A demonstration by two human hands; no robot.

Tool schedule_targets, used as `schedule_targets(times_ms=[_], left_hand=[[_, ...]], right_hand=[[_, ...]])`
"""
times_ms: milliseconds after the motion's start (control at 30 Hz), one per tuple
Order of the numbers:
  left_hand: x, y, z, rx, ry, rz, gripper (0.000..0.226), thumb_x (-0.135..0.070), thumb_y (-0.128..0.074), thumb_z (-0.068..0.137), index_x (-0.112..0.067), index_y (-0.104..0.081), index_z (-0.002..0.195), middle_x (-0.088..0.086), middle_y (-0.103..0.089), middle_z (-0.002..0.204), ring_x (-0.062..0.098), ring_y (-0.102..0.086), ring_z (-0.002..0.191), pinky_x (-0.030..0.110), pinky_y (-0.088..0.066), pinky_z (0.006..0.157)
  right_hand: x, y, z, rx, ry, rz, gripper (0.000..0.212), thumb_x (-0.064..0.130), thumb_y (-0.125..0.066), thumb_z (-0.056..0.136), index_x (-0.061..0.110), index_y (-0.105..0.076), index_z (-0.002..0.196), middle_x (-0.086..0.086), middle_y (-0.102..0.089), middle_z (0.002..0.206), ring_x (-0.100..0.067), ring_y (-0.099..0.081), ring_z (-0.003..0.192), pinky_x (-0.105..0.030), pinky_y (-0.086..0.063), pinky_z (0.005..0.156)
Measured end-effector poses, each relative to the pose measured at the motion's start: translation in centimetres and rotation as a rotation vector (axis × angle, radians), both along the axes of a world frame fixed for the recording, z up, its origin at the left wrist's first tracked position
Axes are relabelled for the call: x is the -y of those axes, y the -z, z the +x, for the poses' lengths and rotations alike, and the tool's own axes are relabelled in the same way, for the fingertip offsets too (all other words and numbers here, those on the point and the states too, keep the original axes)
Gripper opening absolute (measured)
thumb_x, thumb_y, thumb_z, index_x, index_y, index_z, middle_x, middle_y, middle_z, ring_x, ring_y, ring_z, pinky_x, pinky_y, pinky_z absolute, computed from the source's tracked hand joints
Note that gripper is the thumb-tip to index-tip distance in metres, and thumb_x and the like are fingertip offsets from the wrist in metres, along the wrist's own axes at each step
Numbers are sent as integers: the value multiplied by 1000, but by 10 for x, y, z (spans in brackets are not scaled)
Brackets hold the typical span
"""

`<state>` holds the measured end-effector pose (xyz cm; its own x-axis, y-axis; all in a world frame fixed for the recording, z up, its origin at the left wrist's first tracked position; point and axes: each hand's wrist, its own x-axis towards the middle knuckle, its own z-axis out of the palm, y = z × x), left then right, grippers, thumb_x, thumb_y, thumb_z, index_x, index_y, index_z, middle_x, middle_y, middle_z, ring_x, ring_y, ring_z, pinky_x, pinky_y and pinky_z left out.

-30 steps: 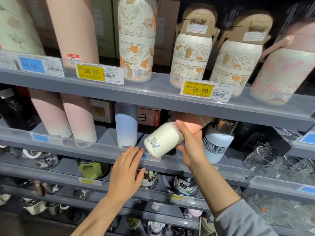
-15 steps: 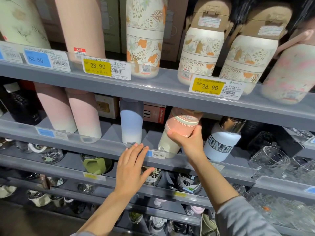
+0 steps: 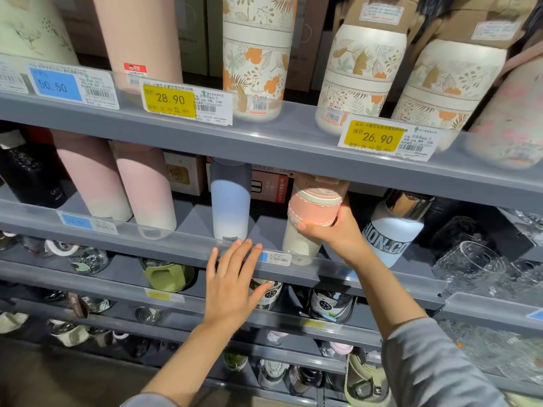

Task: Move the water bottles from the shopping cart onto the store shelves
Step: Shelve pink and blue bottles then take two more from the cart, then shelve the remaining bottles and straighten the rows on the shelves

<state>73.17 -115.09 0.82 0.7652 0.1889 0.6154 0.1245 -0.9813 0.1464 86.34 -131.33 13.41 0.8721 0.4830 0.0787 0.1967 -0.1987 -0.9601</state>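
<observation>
Cream and pink, the water bottle [image 3: 311, 218] stands upright on the second shelf [image 3: 176, 248] of a grey store rack, its base just behind the shelf's clear front lip. I see the right hand [image 3: 335, 233] wrapped around its pink sleeve from the right side, thumb across the front and fingers curled behind, so the grip is closed on the bottle. The bottle's top sits close under the shelf above [image 3: 264, 142].

The left hand [image 3: 235, 280] is spread flat with straight fingers, holding nothing; its fingertips [image 3: 245, 243] rest at the clear front lip of the second shelf, just left of a small blue price label [image 3: 274, 257].

To the bottle's left stands a blue-and-white gradient bottle [image 3: 230, 207], near but apart. To its right, just beside the right hand, a white bottle with a chrome cap [image 3: 393, 230] leans a little. Further left are two tall pink bottles [image 3: 117, 186].

On the shelf above stand cream bottles with a leaf print [image 3: 361, 77], and yellow price tags reading 28.90 [image 3: 170, 99] and 26.90 [image 3: 377, 138]. Clear glassware [image 3: 476, 265] fills the right end of the lower shelves. Both forearms reach up from the bottom of the view, with grey sleeves [image 3: 435, 368].
</observation>
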Motion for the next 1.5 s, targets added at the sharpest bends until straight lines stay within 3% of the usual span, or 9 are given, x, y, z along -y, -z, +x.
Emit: schedule_targets(times_ms=[100, 233, 767, 900, 1033, 1133, 1300, 1400, 1500], left_hand=[[2, -1, 0, -3, -6, -12, 66, -58, -45, 83, -18, -41, 136, 3, -47, 135, 21, -38, 131, 53, -25, 109], [2, -4, -2, -20, -10, -20, 69, -61, -46, 81, -19, -41, 136, 3, -48, 136, 21, -38, 131, 54, -25, 107], [-16, -3, -3, 78, 148, 27, 62, -49, -59, 80, -15, -55, 131, 7, -56, 132, 23, -43, 128, 58, -15, 112], [-21, 3, 6, 118, 177, 32, 57, -45, -55, 82, -14, -58, 129, 7, -58, 128, 24, -44, 125, 61, -12, 111], [-27, -1, -1, 21, 261, -3, 61, -44, -49, 83, -13, -52, 136, 8, -53, 136, 25, -39, 130, 60, -5, 113], [-34, -12, -15, -117, 380, -55, 75, -43, -64, 78, -20, -39, 144, 9, -41, 148, 24, -27, 139, 58, 0, 115], [-62, -53, -64, -242, 562, -445, 69, -55, -47, 79, -30, -40, 143, -7, -42, 146, 17, -35, 137, 40, -29, 112], [-84, -76, -112, -259, 621, -436, 47, -52, -55, 86, -32, -56, 128, -12, -59, 124, 10, -53, 117, 24, -38, 96], [-108, -95, -157, -270, 644, -500, 27, -37, -66, 85, -33, -64, 111, -20, -66, 98, -2, -60, 90, 30, -49, 88]], right_hand=[[0, 4, -4, -11, 49, -4, 70, 17, -89, 66, 15, -45, 121, 6, -59, 111, -7, -59, 101, -22, -51, 81], [0, 7, -11, -20, 98, -6, 70, 14, -83, 71, 20, -33, 120, 14, -50, 109, -3, -53, 99, -24, -49, 85], [2, 14, -43, 115, 264, -88, 71, 44, -79, 75, 27, -40, 132, 11, -55, 128, -2, -53, 119, -19, -43, 95], [18, 20, -77, 303, 419, -323, 63, 37, -73, 83, 26, -44, 138, 12, -48, 133, -5, -46, 123, -24, -39, 102], [33, 19, -132, 281, 456, -449, 47, 36, -70, 85, 27, -54, 128, 16, -53, 120, -2, -52, 112, -25, -44, 95], [40, 10, -170, 260, 478, -457, 31, 32, -70, 86, 28, -61, 116, 13, -62, 106, -2, -58, 99, -28, -48, 89], [33, 5, -245, 218, 469, -340, 22, 27, -72, 85, 32, -64, 106, 10, -69, 95, -4, -64, 86, -21, -51, 80], [22, 6, -283, 185, 452, -261, 22, 23, -73, 85, 37, -63, 99, 11, -69, 83, -7, -64, 77, -19, -51, 73], [1, 8, -310, 143, 446, -156, 21, 18, -73, 85, 29, -66, 102, 5, -66, 81, -11, -59, 72, -21, -50, 71]])
